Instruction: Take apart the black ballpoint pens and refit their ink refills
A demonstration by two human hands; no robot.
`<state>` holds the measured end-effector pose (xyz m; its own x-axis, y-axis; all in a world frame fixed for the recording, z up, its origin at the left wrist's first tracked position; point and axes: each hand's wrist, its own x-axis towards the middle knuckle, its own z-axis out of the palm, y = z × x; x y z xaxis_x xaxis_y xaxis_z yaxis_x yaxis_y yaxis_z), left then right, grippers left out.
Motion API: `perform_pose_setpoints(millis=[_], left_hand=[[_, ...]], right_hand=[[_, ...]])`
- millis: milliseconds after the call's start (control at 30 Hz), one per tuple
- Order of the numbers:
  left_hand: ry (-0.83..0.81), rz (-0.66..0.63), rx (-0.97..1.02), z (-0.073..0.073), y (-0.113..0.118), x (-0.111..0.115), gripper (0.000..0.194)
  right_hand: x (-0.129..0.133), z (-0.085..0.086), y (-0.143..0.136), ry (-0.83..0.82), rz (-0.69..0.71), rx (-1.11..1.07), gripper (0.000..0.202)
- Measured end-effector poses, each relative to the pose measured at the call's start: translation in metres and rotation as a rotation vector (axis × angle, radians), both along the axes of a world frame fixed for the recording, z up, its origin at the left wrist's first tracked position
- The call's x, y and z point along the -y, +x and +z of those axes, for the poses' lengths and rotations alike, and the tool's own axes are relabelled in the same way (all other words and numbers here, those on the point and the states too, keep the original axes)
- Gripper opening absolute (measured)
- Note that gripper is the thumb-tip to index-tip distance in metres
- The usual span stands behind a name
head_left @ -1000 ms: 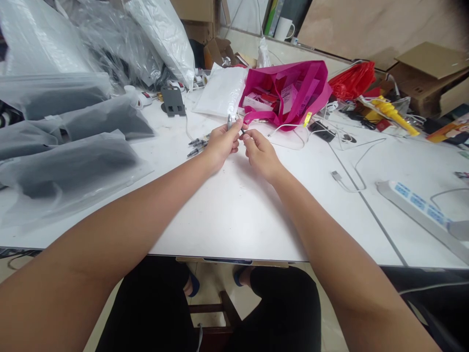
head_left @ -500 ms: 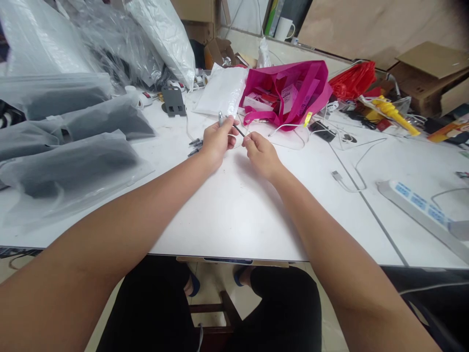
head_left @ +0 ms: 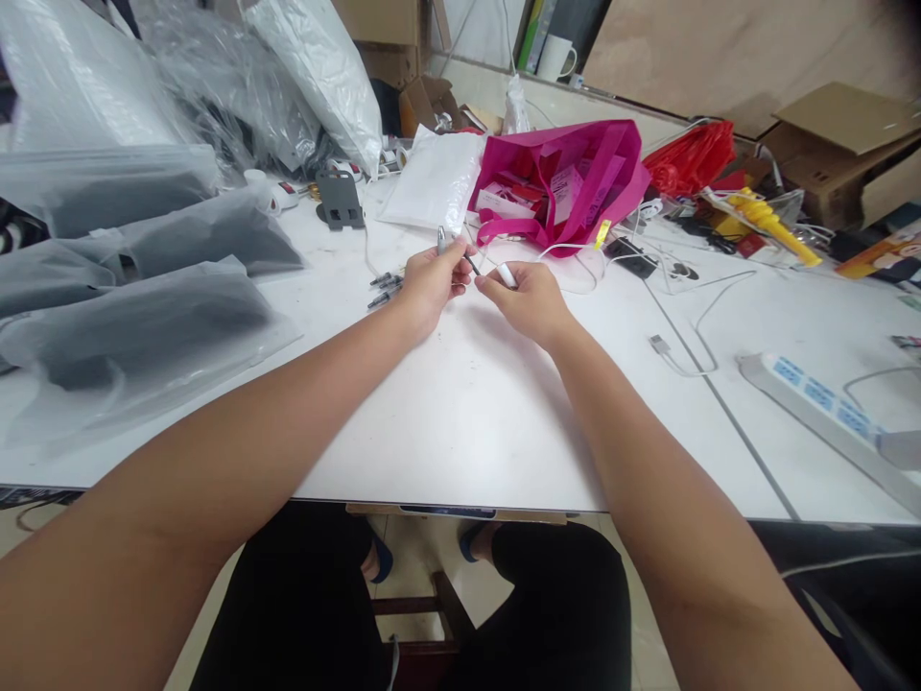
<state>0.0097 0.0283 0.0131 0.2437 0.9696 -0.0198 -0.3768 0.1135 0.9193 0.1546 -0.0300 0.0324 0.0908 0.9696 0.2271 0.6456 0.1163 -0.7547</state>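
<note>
My left hand [head_left: 436, 278] is closed around a slim pen-like piece with a silver tip [head_left: 441, 240] that sticks up past the thumb. Between the two hands runs a thin dark rod [head_left: 472, 264], its ends hidden by fingers. My right hand [head_left: 529, 299] pinches near the rod's lower end, and a small white rounded piece [head_left: 507, 275] shows at its fingers. Whether the white piece joins the rod I cannot tell. Several grey pen-like pieces [head_left: 386, 288] lie on the white table [head_left: 446, 413] just left of my left hand.
Behind my hands are a white padded mailer [head_left: 436, 178] and a magenta bag [head_left: 625, 173] of boxes. Grey frosted bags [head_left: 144, 321] lie at left, beside a black phone stand [head_left: 341, 200]. Loose cables [head_left: 695, 369] and a power strip [head_left: 813, 398] are at right.
My right hand has turned and shifted slightly right, and the white rounded piece now shows at its fingers. Less of the dark rod is visible between my hands.
</note>
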Motion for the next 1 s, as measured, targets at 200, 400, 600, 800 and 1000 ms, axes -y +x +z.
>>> perform_pose_setpoints(millis=[200, 400, 600, 800, 1000], left_hand=[[0.137, -0.092, -0.273, -0.001, 0.005, 0.013, 0.036], [0.258, -0.112, -0.535, -0.003, 0.007, 0.016, 0.047], [0.171, -0.024, -0.573, 0.001, 0.001, 0.007, 0.037], [0.341, 0.019, -0.675, -0.003, -0.004, 0.005, 0.041], [0.584, -0.162, -0.783, -0.016, -0.001, 0.008, 0.036]], right_hand=[[0.001, 0.008, 0.02, -0.051, 0.037, 0.071, 0.024], [0.003, 0.014, 0.029, -0.069, 0.034, 0.159, 0.025], [0.0, 0.006, 0.035, -0.095, -0.048, 0.318, 0.017], [-0.001, 0.0, 0.033, -0.026, -0.073, 0.38, 0.009], [-0.003, -0.003, 0.031, 0.037, -0.091, 0.342, 0.016]])
